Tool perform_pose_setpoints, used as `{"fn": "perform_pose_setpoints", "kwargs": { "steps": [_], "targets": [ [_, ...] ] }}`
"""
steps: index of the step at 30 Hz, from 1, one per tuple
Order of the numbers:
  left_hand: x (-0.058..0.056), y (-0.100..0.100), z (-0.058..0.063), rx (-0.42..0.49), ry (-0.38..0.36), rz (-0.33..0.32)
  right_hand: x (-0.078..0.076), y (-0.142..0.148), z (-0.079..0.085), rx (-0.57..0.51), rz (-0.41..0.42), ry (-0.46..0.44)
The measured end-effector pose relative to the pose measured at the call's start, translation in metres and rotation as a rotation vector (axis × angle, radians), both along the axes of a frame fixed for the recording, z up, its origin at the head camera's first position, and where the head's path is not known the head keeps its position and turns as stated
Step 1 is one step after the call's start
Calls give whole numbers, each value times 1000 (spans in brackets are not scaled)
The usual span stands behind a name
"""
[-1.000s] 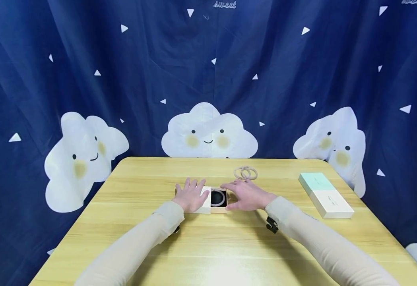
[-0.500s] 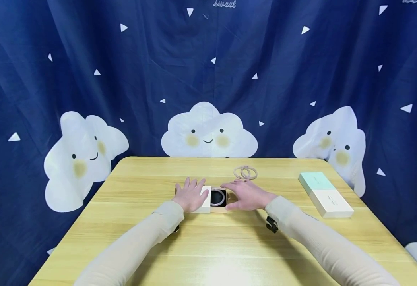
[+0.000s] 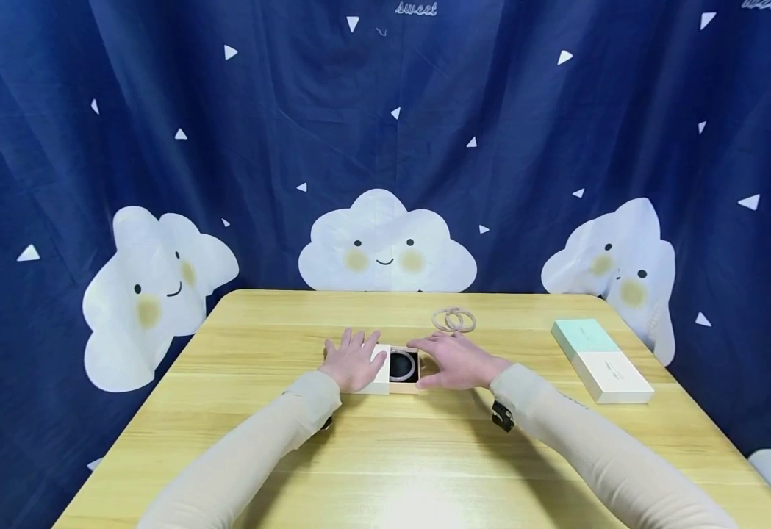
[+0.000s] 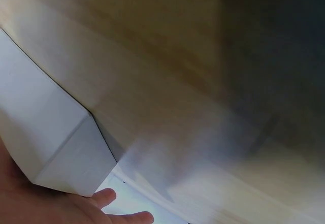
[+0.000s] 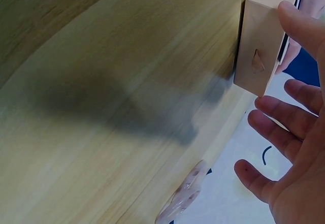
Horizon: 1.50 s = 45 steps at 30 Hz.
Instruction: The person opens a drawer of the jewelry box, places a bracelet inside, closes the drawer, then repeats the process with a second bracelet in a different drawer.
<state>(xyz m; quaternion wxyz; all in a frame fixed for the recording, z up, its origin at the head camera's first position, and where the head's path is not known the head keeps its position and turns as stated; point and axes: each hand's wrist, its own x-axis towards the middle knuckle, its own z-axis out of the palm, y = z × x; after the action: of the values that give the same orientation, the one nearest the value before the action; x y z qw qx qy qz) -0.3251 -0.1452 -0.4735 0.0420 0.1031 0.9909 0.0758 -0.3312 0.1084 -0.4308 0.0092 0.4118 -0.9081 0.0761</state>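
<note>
Under my left hand (image 3: pixel 353 361) is the white sleeve (image 3: pixel 381 380) of a slide-out jewelry box; the hand rests on it with fingers spread. The left wrist view shows the sleeve's pale corner (image 4: pixel 51 127) beneath the palm. From its right end sticks out a pinkish drawer (image 3: pixel 403 389). Inside lies a pale bangle (image 3: pixel 402 380) around a black cushion (image 3: pixel 400 365). My right hand (image 3: pixel 459 360) spans the drawer's end, thumb at the near corner and index finger at the far one. A small pull tab (image 5: pixel 258 60) shows on the drawer's end in the right wrist view.
Overlapping pale pink bangles (image 3: pixel 467 328) lie behind my right hand. At the table's right side is a long flat shape, part mint box (image 3: pixel 586 334), part white box (image 3: pixel 615 375). A dark blue curtain (image 3: pixel 385 88) with clouds hangs behind the wooden table (image 3: pixel 372 455).
</note>
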Motion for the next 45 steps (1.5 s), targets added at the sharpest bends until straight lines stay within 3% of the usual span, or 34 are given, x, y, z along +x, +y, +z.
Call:
{"fn": "perform_pose_setpoints", "kwargs": {
  "steps": [45],
  "targets": [
    [1,1,1,2,9,6,3,-7,-3,-10,-26,-18]
  ]
}}
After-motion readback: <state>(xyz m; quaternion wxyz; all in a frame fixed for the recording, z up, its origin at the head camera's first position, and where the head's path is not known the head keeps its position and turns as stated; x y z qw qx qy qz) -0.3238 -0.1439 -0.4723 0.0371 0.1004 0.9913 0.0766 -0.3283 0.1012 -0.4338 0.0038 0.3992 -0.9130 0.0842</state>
